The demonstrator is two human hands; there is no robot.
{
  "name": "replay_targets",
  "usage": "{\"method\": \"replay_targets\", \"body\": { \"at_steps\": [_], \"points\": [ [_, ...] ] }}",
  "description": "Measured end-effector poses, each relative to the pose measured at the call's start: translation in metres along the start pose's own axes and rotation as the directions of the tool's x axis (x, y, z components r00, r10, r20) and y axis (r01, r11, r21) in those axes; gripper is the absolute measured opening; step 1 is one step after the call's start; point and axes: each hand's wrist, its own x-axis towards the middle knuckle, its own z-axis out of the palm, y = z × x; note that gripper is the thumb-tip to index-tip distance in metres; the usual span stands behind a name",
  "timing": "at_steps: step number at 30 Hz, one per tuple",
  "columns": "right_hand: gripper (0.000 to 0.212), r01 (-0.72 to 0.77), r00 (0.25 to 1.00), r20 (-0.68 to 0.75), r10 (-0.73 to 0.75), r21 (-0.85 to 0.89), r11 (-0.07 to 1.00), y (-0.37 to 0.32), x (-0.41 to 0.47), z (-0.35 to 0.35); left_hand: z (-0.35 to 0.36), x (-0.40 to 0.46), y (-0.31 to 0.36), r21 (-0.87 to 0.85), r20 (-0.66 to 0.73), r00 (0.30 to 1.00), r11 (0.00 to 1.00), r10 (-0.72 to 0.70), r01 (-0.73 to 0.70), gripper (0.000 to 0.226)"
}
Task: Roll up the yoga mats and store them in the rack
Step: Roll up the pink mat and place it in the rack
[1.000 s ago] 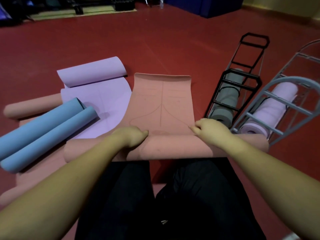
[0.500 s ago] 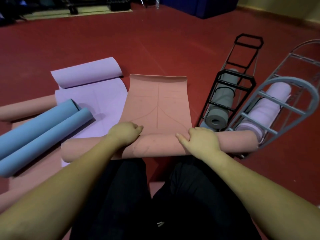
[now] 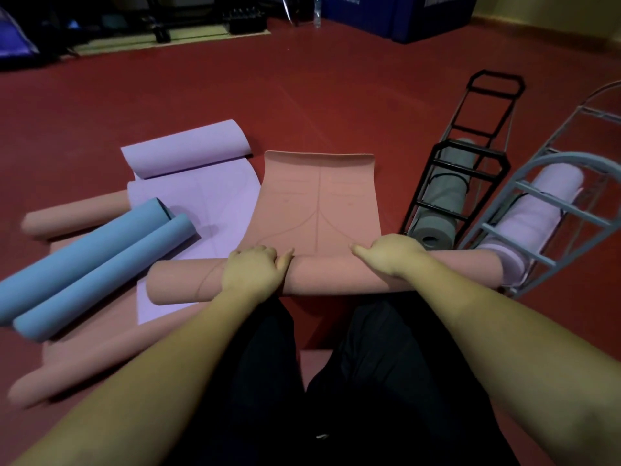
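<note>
A salmon-pink yoga mat (image 3: 319, 203) lies partly unrolled on the red floor in front of me, its rolled part a thick tube across my knees. My left hand (image 3: 253, 272) presses on top of the roll left of centre. My right hand (image 3: 391, 255) rests on the roll right of centre, fingers pointing left. A black wire rack (image 3: 484, 129) at the right holds a grey rolled mat (image 3: 437, 210). Beside it a light-blue rack (image 3: 564, 203) holds a lilac rolled mat (image 3: 537, 203).
A half-unrolled lilac mat (image 3: 195, 190) lies to the left of the pink one. On it rests a blue mat (image 3: 90, 264) curled from both ends. Further pink rolls (image 3: 74, 213) lie at the left. Dark gym gear and a blue block (image 3: 403, 15) stand at the far wall.
Both hands have pushed the pink roll forward, so the flat stretch of mat is shorter. My right hand has shifted its grip on the roll.
</note>
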Motion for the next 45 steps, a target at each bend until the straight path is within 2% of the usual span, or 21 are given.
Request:
{"method": "replay_targets", "body": {
  "at_steps": [4,9,12,14,16,18,19,22,25,28,30,32,35,37,39,41,45],
  "points": [
    [0.082,0.02,0.991,0.131,-0.023,0.024,1.0,-0.003,-0.012,-0.021,-0.013,0.004,0.0,-0.066,0.033,0.999,0.998,0.012,-0.009,0.057],
    [0.069,0.02,0.93,0.361,-0.066,0.13,0.991,-0.002,-0.027,-0.034,-0.024,-0.002,0.002,-0.066,0.246,0.969,0.998,-0.005,0.021,0.067],
    [0.068,0.007,0.918,0.392,-0.065,0.148,0.989,-0.001,-0.03,-0.027,-0.025,-0.005,0.003,-0.073,0.334,0.942,0.996,-0.023,0.051,0.067],
    [0.071,0.02,0.943,0.328,-0.061,0.128,0.992,0.0,-0.03,-0.023,-0.026,-0.003,0.003,-0.087,0.367,0.93,0.994,-0.035,0.071,0.066],
    [0.06,0.11,0.988,0.1,-0.117,0.068,0.992,0.001,-0.025,-0.015,-0.027,0.003,0.002,-0.102,0.411,0.91,0.99,-0.047,0.098,0.066],
    [0.048,0.161,0.976,-0.156,-0.152,0.046,0.986,0.001,-0.022,-0.006,-0.026,0.012,0.001,-0.108,0.439,0.896,0.986,-0.065,0.124,0.066],
    [0.047,0.166,0.963,-0.223,-0.154,0.039,0.985,0.0,-0.024,-0.002,-0.026,0.016,0.001,-0.109,0.447,0.891,0.984,-0.075,0.138,0.067],
    [0.048,0.155,0.937,-0.314,-0.151,-0.015,0.988,-0.005,-0.04,0.013,-0.025,0.029,0.0,-0.161,0.507,0.859,0.97,-0.075,0.18,0.062],
    [0.064,0.147,0.919,-0.364,-0.149,-0.033,0.989,-0.008,-0.056,0.031,-0.023,0.041,-0.002,-0.218,0.57,0.819,0.948,-0.071,0.234,0.055],
    [0.072,0.137,0.904,-0.402,-0.147,-0.055,0.989,-0.011,-0.057,0.045,-0.021,0.049,0.002,-0.208,0.576,0.817,0.962,-0.025,0.175,0.049],
    [0.068,0.108,0.898,-0.426,-0.112,-0.034,0.994,-0.011,-0.048,0.048,-0.019,0.052,0.005,-0.185,0.541,0.84,0.968,-0.043,0.17,0.053],
    [0.068,0.077,0.907,-0.413,-0.075,-0.011,0.997,-0.012,-0.039,0.044,-0.016,0.052,0.005,-0.167,0.45,0.891,0.974,-0.061,0.151,0.052],
    [0.078,0.058,0.927,-0.367,-0.071,-0.046,0.997,-0.015,-0.032,0.033,-0.014,0.041,0.005,-0.146,0.098,0.994,0.987,-0.049,0.063,0.042],
    [0.078,0.07,0.917,-0.386,-0.095,-0.08,0.994,-0.015,-0.028,0.029,-0.016,0.031,0.005,-0.155,-0.06,0.994,0.985,-0.087,0.077,0.046],
    [0.069,0.076,0.925,-0.366,-0.1,-0.078,0.994,-0.015,-0.021,0.026,-0.01,0.023,0.002,-0.203,-0.104,0.985,0.973,-0.135,0.112,0.049],
    [0.07,0.071,0.953,-0.291,-0.08,-0.041,0.997,-0.016,-0.012,0.02,0.0,0.012,-0.001,-0.233,-0.135,0.983,0.968,-0.122,0.088,0.052],
    [0.076,0.058,0.981,-0.182,-0.059,-0.009,0.998,-0.016,0.002,0.01,0.019,-0.009,-0.006,-0.068,-0.158,0.987,0.997,0.014,-0.025,0.054]
  ]
}}
